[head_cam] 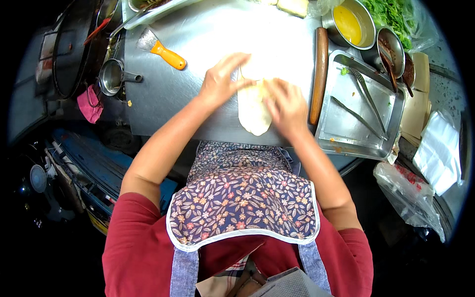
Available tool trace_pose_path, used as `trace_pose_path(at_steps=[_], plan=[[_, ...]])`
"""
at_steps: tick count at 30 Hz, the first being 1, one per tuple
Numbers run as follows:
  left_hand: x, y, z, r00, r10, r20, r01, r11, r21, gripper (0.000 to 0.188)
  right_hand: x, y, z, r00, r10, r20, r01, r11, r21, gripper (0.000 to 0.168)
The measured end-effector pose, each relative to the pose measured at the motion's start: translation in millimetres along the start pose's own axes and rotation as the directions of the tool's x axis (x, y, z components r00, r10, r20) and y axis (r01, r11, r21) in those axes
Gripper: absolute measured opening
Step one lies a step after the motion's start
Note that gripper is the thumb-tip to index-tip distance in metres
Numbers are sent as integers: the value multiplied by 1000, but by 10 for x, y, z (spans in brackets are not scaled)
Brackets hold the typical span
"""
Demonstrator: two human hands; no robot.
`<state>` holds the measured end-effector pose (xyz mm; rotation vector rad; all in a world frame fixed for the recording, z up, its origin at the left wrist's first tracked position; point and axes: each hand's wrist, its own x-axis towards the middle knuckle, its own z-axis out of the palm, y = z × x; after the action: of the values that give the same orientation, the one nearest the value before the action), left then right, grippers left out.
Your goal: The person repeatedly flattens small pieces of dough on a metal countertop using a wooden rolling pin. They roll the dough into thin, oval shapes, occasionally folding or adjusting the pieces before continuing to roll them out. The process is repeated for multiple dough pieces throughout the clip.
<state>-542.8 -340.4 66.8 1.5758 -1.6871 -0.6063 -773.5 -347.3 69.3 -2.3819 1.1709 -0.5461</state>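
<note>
A flat, elongated piece of pale dough (pixel 254 115) lies on the steel worktop (pixel 163 100) close to its front edge. My left hand (pixel 220 80) is at the upper left of the dough, thumb and fingertips at its far end. Over the upper right side of the dough is my right hand (pixel 287 104), blurred, its fingers curled against the surface. Glare washes out the far end of the dough, so I cannot tell how firmly either hand grips it. A wooden rolling pin (pixel 320 78) lies to the right of my right hand.
An orange-handled scraper (pixel 169 55) lies at left. Right of the rolling pin are a steel tray (pixel 356 126) with tongs (pixel 367 100), a pot of yellow liquid (pixel 365 22) and leafy greens (pixel 393 18). A steel ladle (pixel 111 76) sits beyond the left edge, near a dark round pan (pixel 74 52).
</note>
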Motion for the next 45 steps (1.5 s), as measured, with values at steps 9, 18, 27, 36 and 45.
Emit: trace_pose_path(at_steps=[9,18,27,36,45], plan=[[-426,32,-58,967,212,145,-238,950,204,24,223,81,59,987,-152,55,150,988,44,28],[-651,226,214,996,-88,35,86,994,62,20,-95,-110,-222,984,-141,-112,150,986,77,42],[-322,11,197,954,-227,197,178,955,236,36,192,179,-120,990,-25,137,0,983,183,44],[-277,740,98,962,-274,-16,271,959,-86,22,14,80,-376,966,238,105,-251,751,611,31],[-92,1064,303,996,86,-15,-83,989,121,70,357,78,-336,841,541,-22,-472,753,459,50]])
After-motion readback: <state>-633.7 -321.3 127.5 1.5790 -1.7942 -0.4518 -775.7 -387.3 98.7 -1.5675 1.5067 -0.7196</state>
